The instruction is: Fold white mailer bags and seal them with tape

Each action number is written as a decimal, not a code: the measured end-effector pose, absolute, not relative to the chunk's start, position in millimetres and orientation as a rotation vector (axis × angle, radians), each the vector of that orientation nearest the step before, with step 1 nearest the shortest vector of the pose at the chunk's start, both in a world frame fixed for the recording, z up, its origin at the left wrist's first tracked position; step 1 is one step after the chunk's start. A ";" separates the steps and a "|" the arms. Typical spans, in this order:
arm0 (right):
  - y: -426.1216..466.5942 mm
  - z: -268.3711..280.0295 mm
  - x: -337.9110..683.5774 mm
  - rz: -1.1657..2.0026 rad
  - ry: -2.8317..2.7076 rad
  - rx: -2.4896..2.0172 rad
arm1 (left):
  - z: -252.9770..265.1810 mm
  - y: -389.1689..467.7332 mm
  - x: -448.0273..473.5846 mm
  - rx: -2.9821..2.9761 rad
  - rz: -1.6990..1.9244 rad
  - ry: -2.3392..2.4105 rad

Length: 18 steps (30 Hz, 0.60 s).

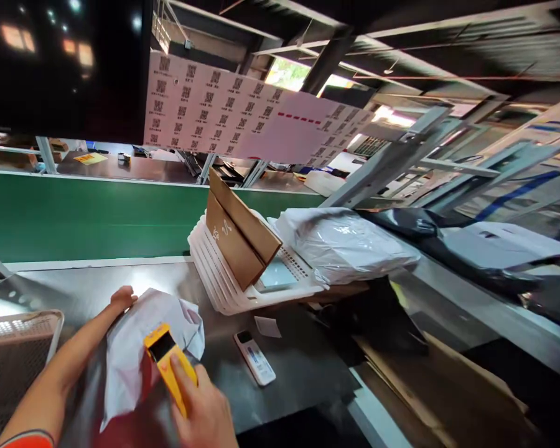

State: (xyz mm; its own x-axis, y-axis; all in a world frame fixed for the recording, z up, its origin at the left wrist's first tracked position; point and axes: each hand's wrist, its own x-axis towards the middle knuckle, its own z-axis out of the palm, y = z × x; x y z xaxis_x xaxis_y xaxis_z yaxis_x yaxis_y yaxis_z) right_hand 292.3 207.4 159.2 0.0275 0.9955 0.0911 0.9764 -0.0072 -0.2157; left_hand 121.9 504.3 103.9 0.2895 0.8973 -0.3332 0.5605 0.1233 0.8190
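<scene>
Nearest the lens, the right hand (pixel 205 404) wraps its fingers round a yellow handheld device (pixel 167 359), index finger laid along the upper face. That device is held over the middle of a white bag (pixel 130 354); whether the two touch, I cannot tell. The white bag spreads, crumpled, over the near part of a grey metal tabletop (pixel 303 373). At the bag's far left corner is the left hand (pixel 122 297), fingers bent by the edge; whether they pinch it or merely press cannot be told. Right of the bag lie a white phone-like device (pixel 254 358) and, just beyond that, a paper slip (pixel 267 326). Left of the bag, past the forearm, is a perforated basket (pixel 58 323). Beyond the bag and to its right sit stacked white plastic baskets (pixel 214 286), with brown cardboard (pixel 236 239) tilted up in them and a white wrapped package (pixel 345 246) beside it. Behind the bag, past the tabletop, runs a green surface (pixel 88 214); above that, a sheet of printed codes (pixel 261 140) adjoins a dark screen (pixel 60 68). Well right of the bag lie flat cardboard sheets (pixel 466 379)
</scene>
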 end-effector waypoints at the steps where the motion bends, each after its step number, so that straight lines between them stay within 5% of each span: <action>1: 233.0 179.1 285.4 0.126 -2.119 -2.092 | 115.3 508.5 118.0 1.561 0.486 1.384; 8: 373.9 288.8 227.6 0.252 -2.406 -2.120 | 147.5 441.3 62.4 1.517 0.901 1.343; 13: 418.9 317.4 226.1 0.234 -2.591 -2.060 | 138.0 385.5 94.1 1.843 0.510 1.895; 18: 421.5 332.5 236.8 0.172 -2.733 -1.982 | 147.0 403.7 92.4 1.962 0.413 1.834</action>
